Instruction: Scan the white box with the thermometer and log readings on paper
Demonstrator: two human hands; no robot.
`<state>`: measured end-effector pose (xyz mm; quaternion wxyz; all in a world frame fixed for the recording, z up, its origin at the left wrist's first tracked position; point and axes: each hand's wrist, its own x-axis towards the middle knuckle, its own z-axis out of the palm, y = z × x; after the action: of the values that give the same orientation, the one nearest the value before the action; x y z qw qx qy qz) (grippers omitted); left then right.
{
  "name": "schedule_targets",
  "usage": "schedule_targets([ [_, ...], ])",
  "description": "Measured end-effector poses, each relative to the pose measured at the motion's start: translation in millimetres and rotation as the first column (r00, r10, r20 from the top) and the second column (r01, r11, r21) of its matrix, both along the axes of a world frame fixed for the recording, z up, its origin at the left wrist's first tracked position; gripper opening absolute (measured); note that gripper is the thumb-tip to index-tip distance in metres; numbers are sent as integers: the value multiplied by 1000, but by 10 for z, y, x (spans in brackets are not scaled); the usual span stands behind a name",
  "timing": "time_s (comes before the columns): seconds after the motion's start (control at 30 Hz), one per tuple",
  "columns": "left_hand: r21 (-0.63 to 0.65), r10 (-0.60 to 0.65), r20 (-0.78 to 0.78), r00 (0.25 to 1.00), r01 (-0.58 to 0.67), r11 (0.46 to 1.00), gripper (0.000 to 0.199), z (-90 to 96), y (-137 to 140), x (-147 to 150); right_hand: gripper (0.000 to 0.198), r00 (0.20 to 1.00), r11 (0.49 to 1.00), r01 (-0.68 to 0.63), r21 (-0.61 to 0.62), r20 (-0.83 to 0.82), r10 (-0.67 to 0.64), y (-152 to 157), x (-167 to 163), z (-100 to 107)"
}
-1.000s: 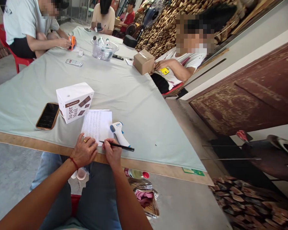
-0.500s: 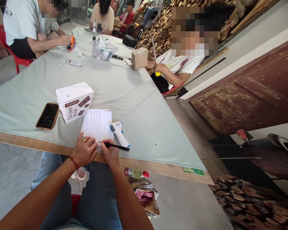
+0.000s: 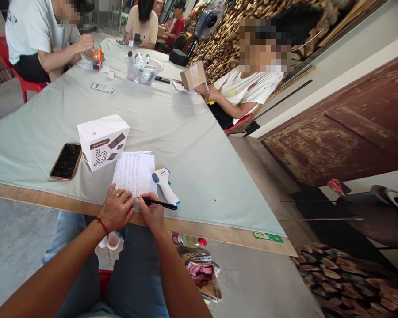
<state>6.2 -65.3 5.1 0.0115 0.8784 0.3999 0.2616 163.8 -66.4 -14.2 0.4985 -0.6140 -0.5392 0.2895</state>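
My right hand (image 3: 151, 213) pinches a black pen (image 3: 162, 203), its tip at the lower part of a sheet of paper (image 3: 132, 172) covered with rows of small writing. My left hand (image 3: 118, 207) lies with its fingers spread over the paper's lower left edge, holding it against the table. Just right of the paper rests a white and blue infrared thermometer (image 3: 166, 185). Behind the paper stands a white box (image 3: 102, 141) with brown print, and a phone (image 3: 65, 161) lies to its left.
A clear plastic basin (image 3: 144, 73) with bottles stands farther up the cloth-covered table (image 3: 172, 119). Another phone (image 3: 102, 87) lies left of it. One person at right holds a cardboard box (image 3: 193, 76); others sit at the far left and back. A bottle (image 3: 189, 240) is below the table's edge.
My hands stay nearly in place; the pen has shifted slightly left. The person at right has tilted the cardboard box. The person at left has lifted a hand from the orange object.
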Motion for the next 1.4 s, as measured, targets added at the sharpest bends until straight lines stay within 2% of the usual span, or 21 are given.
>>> schedule_targets([
  [0.17, -2, 1, -7, 1000, -1, 1000, 22, -8, -4, -1, 15, 998, 999, -42, -5, 47, 43, 21, 38, 20],
  [0.4, 11, -3, 0, 1000, 3, 1000, 21, 6, 5, 0, 15, 1000, 1000, -23, 5, -10, 23, 20, 35, -11],
  [0.83, 37, 6, -16, 1000, -5, 999, 19, 1, 9, 5, 14, 999, 998, -35, 52, -21, 36, 21, 35, -50],
  [1.4, 38, 6, -19, 1000, -5, 999, 20, -2, 8, -2, 15, 999, 1000, -16, 14, -34, 16, 18, 31, -24],
])
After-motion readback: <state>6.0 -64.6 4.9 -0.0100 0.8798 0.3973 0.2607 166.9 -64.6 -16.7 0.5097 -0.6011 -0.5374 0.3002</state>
